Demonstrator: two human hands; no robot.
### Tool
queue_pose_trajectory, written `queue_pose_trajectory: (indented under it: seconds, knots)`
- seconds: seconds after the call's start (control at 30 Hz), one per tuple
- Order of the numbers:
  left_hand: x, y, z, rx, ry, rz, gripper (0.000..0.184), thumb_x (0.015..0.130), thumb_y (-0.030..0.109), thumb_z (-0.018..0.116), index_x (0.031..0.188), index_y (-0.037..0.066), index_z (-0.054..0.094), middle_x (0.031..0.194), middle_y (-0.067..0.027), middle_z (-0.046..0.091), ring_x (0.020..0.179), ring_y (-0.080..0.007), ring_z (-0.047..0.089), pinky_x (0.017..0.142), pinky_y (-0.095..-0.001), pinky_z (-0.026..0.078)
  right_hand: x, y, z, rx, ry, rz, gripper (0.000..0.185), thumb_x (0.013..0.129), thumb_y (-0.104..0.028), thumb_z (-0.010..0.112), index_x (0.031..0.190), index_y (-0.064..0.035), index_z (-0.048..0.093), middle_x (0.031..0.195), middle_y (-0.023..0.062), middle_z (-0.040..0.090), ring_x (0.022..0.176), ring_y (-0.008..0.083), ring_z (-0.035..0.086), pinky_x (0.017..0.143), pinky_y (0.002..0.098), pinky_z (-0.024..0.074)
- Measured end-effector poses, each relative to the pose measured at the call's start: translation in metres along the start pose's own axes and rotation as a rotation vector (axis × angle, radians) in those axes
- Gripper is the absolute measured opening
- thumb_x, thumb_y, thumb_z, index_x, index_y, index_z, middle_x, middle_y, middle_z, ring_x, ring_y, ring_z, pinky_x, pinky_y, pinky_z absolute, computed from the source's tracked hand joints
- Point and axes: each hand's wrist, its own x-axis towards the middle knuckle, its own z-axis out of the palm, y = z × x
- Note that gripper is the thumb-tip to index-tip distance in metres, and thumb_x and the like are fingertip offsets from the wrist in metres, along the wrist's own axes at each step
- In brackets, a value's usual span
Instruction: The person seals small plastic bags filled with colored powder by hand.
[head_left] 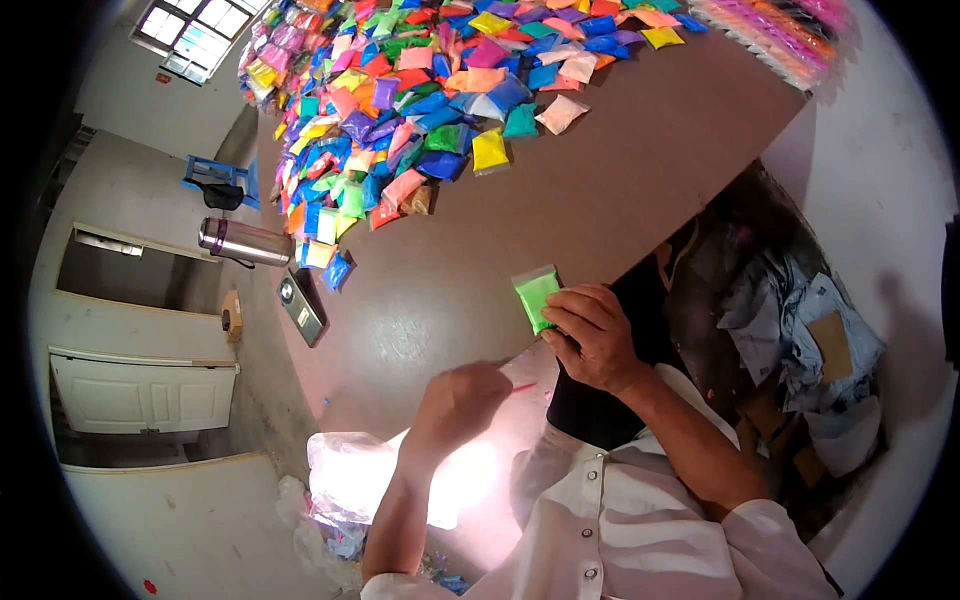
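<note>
A small clear packet of bright green material (537,296) is pinched between the thumb and fingers of my right hand (592,335), near the table's front edge. My left hand (462,402) is apart from the packet, lower and to the left, over the edge of the brown table (420,300). It looks curled, but motion smears it and its fingers cannot be made out. Just beyond its fingertips shows a thin red strip (525,386); whether the hand touches it I cannot tell.
A large heap of colourful packets (430,110) covers the table's far left. A steel flask (245,242) and a dark phone-like device (301,307) sit along the left edge. Clear plastic bags (345,475) are at lower left; crumpled bags and cardboard (800,340) lie right.
</note>
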Motion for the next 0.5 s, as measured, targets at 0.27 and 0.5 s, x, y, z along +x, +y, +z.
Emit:
queue_pose_trajectory:
  seconds: [0.27, 0.5]
  knots:
    - [0.006, -0.047, -0.029, -0.195, 0.437, -0.453, 0.013, 0.096, 0.010, 0.073, 0.101, -0.001, 0.078, 0.085, -0.0143, 0.075, 0.075, -0.0187, 0.071, 0.069, -0.0329, 0.054, 0.001, 0.000, 0.002, -0.019, -0.003, -0.021, 0.027, 0.083, -0.005, 0.080, 0.108, -0.0040, 0.073, 0.116, 0.0086, 0.068, 0.112, 0.0294, 0.064, 0.100, 0.0441, 0.0523]
    - [0.055, -0.087, -0.020, -0.206, 0.533, -0.317, 0.012, 0.094, 0.008, 0.074, 0.102, 0.001, 0.079, 0.080, -0.0092, 0.074, 0.071, -0.0145, 0.067, 0.067, -0.0294, 0.053, -0.003, 0.002, 0.001, -0.016, 0.002, -0.008, 0.031, 0.080, -0.007, 0.084, 0.109, -0.0067, 0.074, 0.120, 0.0067, 0.069, 0.114, 0.0287, 0.064, 0.101, 0.0450, 0.0527]
